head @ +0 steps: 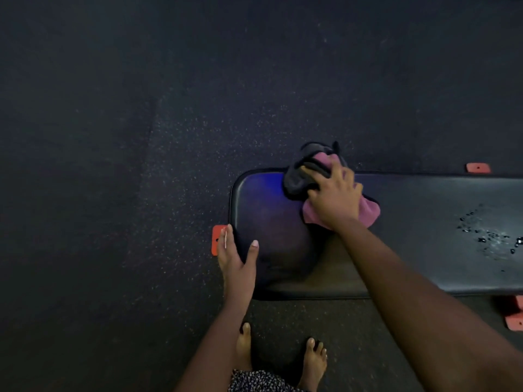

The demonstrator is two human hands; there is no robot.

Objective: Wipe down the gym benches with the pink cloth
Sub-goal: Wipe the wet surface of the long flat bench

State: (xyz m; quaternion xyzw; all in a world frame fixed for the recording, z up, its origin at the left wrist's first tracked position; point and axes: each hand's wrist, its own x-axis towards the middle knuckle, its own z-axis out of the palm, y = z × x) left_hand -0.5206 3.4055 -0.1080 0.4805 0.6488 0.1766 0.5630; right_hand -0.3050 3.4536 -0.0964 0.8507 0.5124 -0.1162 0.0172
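Running from left to right across the view, the table (pixel 410 199), a black padded gym bench, is seen with its long axis lying sideways and its rounded end at the left. That near-left corner is braced by the left hand (pixel 236 260), whose fingers (pixel 254 250) are spread open and flat on the padding and grip nothing; an orange foot (pixel 217 240) of the frame shows just beside it. Further right, near the far edge, the pink cloth (pixel 368 212) is pressed onto the padding under the right hand (pixel 334 193), its fingers (pixel 312 168) curled down over the bunched, partly dark folds. Well apart to the right, a patch of droplets (pixel 486 236) lies unwiped on the surface. The coming stroke is therefore judged to run rightward along the long axis, and the right hand, already nearer, is best placed for it.
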